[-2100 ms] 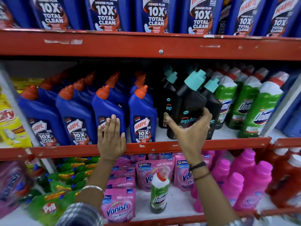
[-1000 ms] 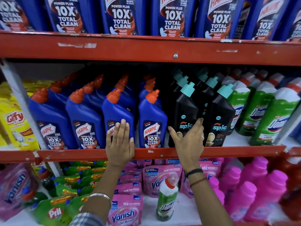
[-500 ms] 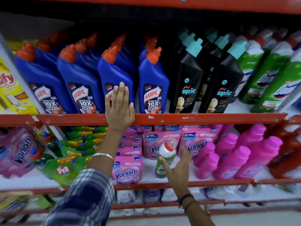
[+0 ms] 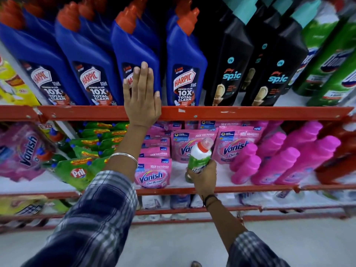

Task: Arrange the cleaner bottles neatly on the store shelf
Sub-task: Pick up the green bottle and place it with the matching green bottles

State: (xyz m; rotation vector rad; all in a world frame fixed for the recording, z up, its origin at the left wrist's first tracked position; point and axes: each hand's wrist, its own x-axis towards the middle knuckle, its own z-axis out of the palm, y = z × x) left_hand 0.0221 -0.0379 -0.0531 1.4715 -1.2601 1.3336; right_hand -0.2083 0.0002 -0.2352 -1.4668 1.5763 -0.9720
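A small green Domex bottle with a white shoulder and red cap stands on the lower shelf among pink pouches. My right hand is wrapped around its body. My left hand lies flat, fingers together, against the front of a blue Harpic bottle on the shelf above, the wrist over the red shelf rail. To the right of the blue Harpic row stand black Spic bottles with teal caps, then green Domex bottles.
Pink Vanish pouches fill the lower shelf's middle, green Pril pouches its left, pink bottles and red bottles its right. Yellow packs sit far left. More red shelf rails run below, above a pale floor.
My right hand left the black Spic bottles, dropped to the lower shelf and closed on the small green Domex bottle. The view tilted downward. My left hand stayed on the Harpic bottle.
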